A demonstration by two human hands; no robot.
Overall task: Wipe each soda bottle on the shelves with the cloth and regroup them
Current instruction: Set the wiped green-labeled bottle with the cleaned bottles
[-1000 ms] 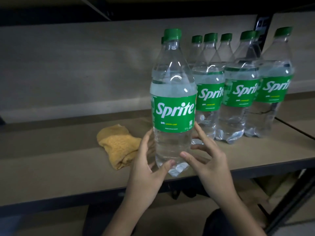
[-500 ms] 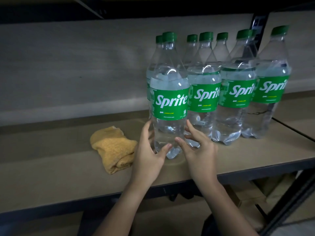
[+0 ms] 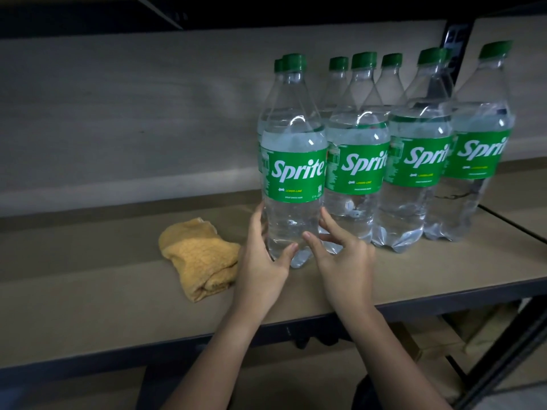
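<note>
while both forearms reach up from the bottom of the frame, the left hand (image 3: 260,258) cups the lower left side of the front sprite bottle (image 3: 293,176), its thumb curled across the clear base and its fingers wrapped round the far side. the right hand (image 3: 344,258) sits just right of the same bottle, thumb tip touching the lower front and the index finger lying against the right side; its other fingers spread loosely toward the next bottle, so it touches more than clamps. the bottle stands upright on the shelf (image 3: 88,306), a little left of frame centre, at the left end of the group and just beside its neighbour. the other sprite bottles (image 3: 414,161) stand upright in a tight cluster in the centre-right and right of the frame, three more in the front row and green caps of others showing behind them. the yellow cloth (image 3: 201,255) lies crumpled on the shelf, left of the left hand and close to its wrist, held by neither hand. a dark metal edge runs along the shelf front in the lower part of the frame.
</note>
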